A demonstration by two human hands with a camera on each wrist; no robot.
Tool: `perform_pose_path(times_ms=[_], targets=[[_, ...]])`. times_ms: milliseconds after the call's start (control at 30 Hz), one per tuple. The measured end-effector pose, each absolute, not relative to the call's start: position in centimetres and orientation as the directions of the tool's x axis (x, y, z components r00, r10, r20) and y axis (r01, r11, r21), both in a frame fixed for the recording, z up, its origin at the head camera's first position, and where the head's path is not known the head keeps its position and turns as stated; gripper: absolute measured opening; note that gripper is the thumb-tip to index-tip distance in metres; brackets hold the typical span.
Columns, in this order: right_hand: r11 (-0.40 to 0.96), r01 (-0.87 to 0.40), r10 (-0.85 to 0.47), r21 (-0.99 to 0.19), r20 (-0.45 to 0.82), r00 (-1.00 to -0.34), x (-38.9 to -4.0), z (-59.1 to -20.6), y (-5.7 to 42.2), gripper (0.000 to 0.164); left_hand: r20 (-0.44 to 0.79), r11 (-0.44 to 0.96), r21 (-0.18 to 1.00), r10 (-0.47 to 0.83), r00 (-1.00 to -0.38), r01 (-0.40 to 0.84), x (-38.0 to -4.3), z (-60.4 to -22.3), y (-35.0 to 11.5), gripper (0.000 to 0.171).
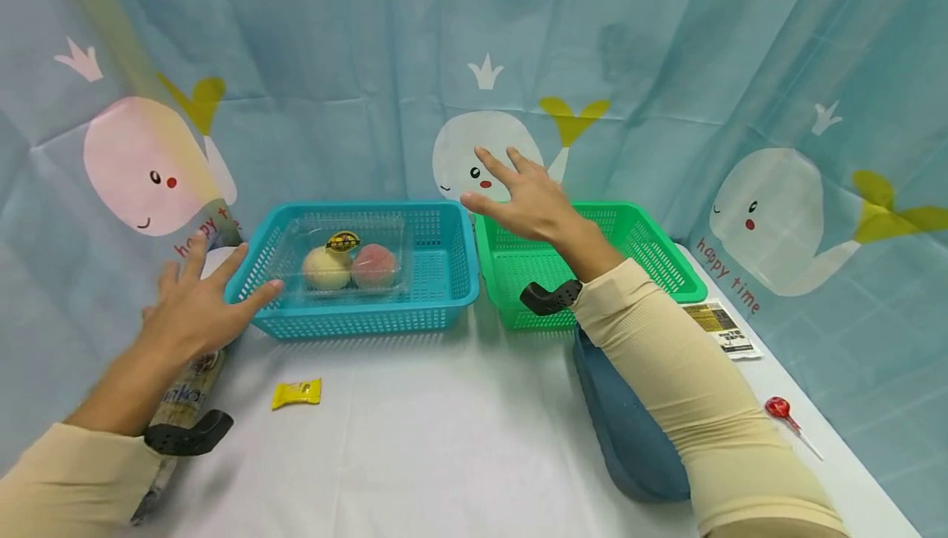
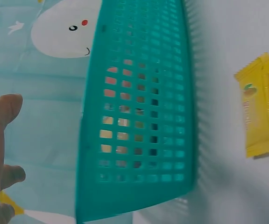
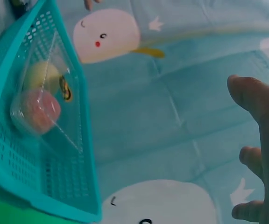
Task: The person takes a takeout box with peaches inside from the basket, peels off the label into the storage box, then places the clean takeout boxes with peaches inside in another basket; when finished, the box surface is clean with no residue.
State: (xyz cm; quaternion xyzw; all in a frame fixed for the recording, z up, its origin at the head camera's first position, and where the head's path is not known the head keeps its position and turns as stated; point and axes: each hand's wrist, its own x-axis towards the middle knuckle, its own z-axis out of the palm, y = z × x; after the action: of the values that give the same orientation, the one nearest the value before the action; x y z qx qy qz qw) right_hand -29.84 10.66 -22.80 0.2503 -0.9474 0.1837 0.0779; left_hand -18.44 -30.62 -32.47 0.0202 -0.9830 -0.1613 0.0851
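We look down on a white table (image 1: pixel 415 439) with a blue curtain (image 1: pixel 318 143) beyond it, and both hands are in the air, holding nothing. The left hand (image 1: pixel 194 312) has its fingers and thumb spread, just beside the left end of a blue basket (image 1: pixel 355 322) at the far left. The right hand (image 1: pixel 529 199), also spread, hovers above the green basket (image 1: pixel 518 316) beside it.

A clear plastic box (image 1: pixel 296 235) lies inside the blue basket, towards its left; through its lid we see a yellowish fruit (image 1: pixel 327 271) and a pink fruit (image 1: pixel 375 266).

Near the blue basket lies a yellow packet (image 1: pixel 296 393). On the right, the sleeve partly hides a dark blue tray (image 1: pixel 629 427), with a printed packet (image 1: pixel 722 328) and, nearer, a red lollipop (image 1: pixel 778 408) beyond it.

We judge this a pause between grasps: either the clear box has just been let go, or the hands are about to reach; we cannot tell which. Should the box be lifted, we think the hands need to come down from both sides and support it level, because the thin plastic may flex.
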Motion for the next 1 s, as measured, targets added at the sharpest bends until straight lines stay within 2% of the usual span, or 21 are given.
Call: perform_pose_path(times_ms=[600,1000], targets=[[0.733,-0.469,-0.457,-0.493,0.153,-0.876,-32.5,-26.8,5.2,0.077,0.150,0.925,0.375,-0.119,-0.982,-0.055,-19.2,-36.0,-31.0,0.086],[0.707,-0.478,-0.487,-0.521,0.131,-0.863,-33.6,-29.4,2.2,0.076,0.126,0.909,0.406,-0.154,-0.980,-0.091,-19.5,-37.6,-31.1,0.088]])
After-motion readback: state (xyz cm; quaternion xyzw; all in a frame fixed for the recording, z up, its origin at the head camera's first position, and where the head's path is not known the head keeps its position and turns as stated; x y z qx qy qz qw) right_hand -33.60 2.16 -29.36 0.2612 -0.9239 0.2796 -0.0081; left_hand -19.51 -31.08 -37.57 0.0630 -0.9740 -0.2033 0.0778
